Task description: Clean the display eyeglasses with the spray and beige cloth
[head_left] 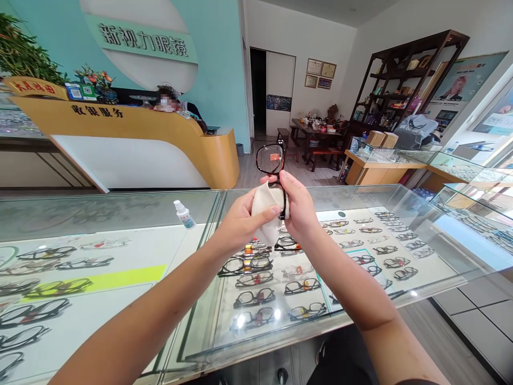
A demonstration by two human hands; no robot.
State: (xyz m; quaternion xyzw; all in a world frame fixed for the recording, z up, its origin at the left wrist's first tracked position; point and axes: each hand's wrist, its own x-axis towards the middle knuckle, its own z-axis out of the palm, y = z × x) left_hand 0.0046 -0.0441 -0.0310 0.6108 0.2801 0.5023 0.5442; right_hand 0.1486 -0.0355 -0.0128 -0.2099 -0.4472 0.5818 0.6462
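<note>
Above the glass display case, a pair of dark-framed eyeglasses point(271, 159) is held up on its side, one lens raised with a small orange sticker on it. My right hand point(298, 206) grips the frame near its middle, fingers closed. With my left hand point(246, 216) I pinch a pale cloth point(265, 206), thumb in front, around the lower lens. The cloth covers most of that lens and hangs down below my fingers. To the left, a small white spray bottle point(185, 215) stands upright on the glass top.
Rows of eyeglasses point(254, 297) lie inside the glass case point(224, 342) under my arms. Past it, a person point(168, 100) sits behind a yellow-and-white counter point(160, 125). A wooden table point(310, 128), benches, a dark shelf point(395, 80) and more display cases point(385, 160) stand to the right.
</note>
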